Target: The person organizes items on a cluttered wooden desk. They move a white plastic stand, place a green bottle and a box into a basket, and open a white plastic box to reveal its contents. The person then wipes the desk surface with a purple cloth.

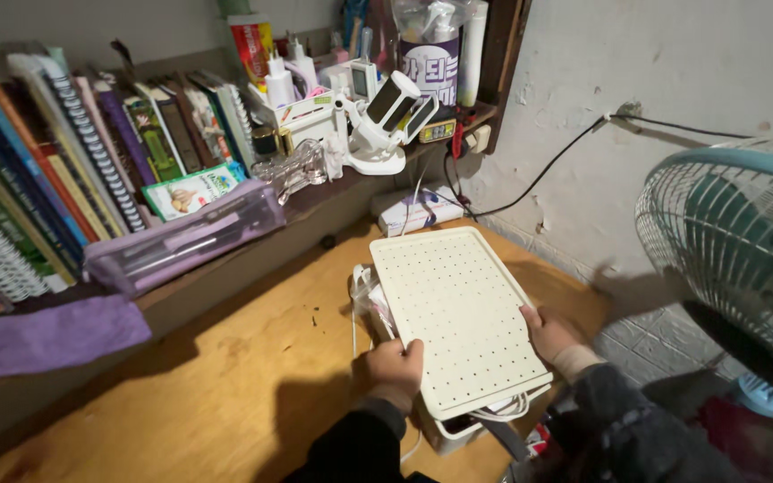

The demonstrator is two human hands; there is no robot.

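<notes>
On the wooden desk (225, 358) we see a white perforated lid (454, 313) atop a cable box (449, 434); left hand (395, 365) and right hand (549, 333) grip its near edges, fingers curled closed.

Bare desk (252, 358) lies open leftward; the fan (744, 259) crowds the right, the shelf (225, 268) behind.

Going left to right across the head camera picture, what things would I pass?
Row of books → purple pencil case → left hand → white perforated lid → right hand → electric fan.
</notes>
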